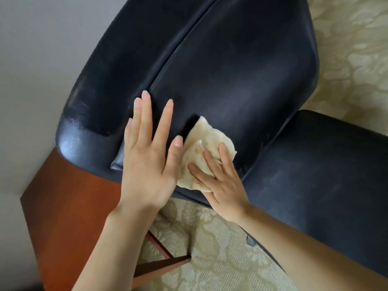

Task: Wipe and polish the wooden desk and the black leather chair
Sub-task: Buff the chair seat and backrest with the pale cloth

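Chair (231,66) — black leather, smooth, dull sheen; cloth (201,150) — cream, soft, crumpled; desk (69,206) — reddish polished wood.

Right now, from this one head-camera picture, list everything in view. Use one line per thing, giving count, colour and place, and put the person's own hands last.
chair: one, black leather, fills the middle and right.
cloth: one, cream, crumpled, on the chair under the right hand.
desk: one, reddish-brown wood, lower left, at the chair's corner.
wooden struts: two, dark brown and reddish, bottom centre; cannot tell what they belong to.
carpet: one, pale cream with a leaf pattern, top right and bottom centre.
wall: one, grey-beige, left.
left hand: one, flat on the chair, fingers straight.
right hand: one, fingers spread, pressing the cloth.
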`<state>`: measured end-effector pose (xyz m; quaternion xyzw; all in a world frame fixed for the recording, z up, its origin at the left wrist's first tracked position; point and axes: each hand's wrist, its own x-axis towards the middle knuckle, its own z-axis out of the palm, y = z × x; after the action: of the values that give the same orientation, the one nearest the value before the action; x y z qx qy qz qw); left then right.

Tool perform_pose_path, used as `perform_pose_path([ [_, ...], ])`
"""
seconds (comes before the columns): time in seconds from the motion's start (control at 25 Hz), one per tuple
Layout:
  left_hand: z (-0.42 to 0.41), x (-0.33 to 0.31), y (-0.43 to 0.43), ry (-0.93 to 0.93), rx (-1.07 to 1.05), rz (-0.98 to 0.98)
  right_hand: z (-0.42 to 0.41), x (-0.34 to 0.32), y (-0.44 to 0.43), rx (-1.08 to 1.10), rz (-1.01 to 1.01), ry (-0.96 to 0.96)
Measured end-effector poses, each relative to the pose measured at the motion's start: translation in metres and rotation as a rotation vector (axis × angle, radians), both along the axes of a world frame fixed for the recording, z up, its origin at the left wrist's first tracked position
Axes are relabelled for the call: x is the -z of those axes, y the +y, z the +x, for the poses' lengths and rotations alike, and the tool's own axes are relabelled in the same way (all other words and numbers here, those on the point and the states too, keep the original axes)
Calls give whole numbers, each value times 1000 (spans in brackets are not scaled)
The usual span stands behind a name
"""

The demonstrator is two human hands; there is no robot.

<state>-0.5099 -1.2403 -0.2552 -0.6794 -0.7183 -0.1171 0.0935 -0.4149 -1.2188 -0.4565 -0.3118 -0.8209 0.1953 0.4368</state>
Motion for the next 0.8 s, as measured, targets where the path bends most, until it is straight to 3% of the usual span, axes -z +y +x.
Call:
perform_pose_path([
  [0.12,2,4,1,5,-6,12,-1,14,-11,24,-187,61],
  [0.32,1,3,0,-43,-4,7,-4,9,-38,114,-1172,471],
  [0.48,-3,-3,-1,-208,0,-28,-14,10,-32,314,-1638,755],
  [0.6,-1,-8,-2,-283,-14,-62,-15,-5,-24,444,-1877,1041],
  [0.8,0,-15,-5,-459,-44,-106,-24,-59,-32,517,-2069,909],
])
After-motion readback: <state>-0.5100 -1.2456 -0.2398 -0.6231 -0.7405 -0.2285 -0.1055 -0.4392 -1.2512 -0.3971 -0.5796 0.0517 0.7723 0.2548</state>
